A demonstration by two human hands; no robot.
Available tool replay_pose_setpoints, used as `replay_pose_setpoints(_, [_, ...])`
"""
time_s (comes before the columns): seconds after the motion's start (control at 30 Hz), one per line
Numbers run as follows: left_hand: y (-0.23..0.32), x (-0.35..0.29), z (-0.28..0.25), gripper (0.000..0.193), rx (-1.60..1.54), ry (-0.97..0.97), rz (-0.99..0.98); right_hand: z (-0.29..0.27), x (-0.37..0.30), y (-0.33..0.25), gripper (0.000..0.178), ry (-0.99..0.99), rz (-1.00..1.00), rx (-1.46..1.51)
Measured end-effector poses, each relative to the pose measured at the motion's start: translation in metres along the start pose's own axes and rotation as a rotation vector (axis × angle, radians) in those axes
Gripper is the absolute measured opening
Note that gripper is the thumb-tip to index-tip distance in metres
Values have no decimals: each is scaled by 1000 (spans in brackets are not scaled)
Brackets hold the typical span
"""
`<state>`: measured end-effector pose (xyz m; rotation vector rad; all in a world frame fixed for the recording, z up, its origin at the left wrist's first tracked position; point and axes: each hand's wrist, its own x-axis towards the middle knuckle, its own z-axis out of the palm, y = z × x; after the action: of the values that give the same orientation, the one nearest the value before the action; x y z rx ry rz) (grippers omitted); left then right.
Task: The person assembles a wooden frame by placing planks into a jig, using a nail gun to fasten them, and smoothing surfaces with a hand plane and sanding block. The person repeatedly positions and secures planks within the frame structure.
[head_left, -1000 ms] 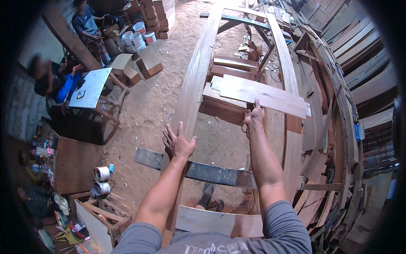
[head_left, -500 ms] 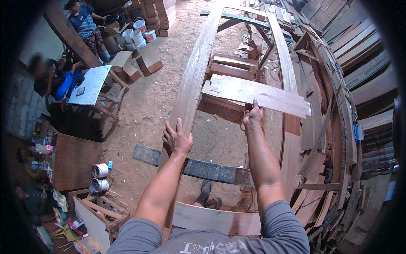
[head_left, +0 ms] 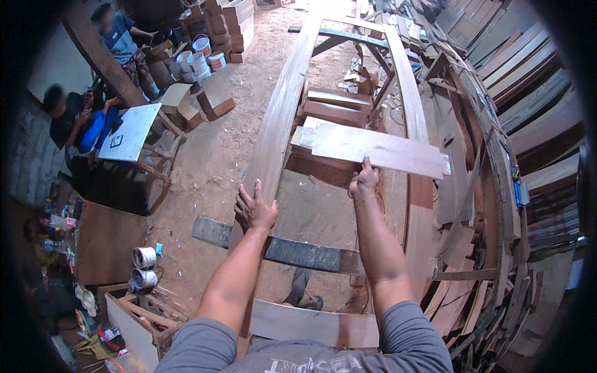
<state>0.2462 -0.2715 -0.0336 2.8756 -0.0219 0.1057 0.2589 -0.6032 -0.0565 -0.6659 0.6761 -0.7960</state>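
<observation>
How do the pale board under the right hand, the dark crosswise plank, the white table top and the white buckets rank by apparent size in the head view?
1. pale board
2. dark crosswise plank
3. white table top, though farther off, so unsure against the plank
4. white buckets, each smallest

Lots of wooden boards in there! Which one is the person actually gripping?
The pale flat board lying crosswise over the long frame. The right hand grips its near edge; the left hand rests on the frame's long left plank instead.
</observation>
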Motion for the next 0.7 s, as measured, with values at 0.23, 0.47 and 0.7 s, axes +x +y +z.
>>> replay_pose_setpoints(0.23, [-13,-5,3,80,-93,113,103,3,-96,-9,35,-21,81,80])
replay_pose_setpoints(0.47, [-13,-91,6,42,-775,-108,251,-25,-189,-3,30,10,202,190])
replay_pose_setpoints(0.7, [44,-177,-13,40,-1766,-609,-454,-54,-261,-20,28,14,152,40])
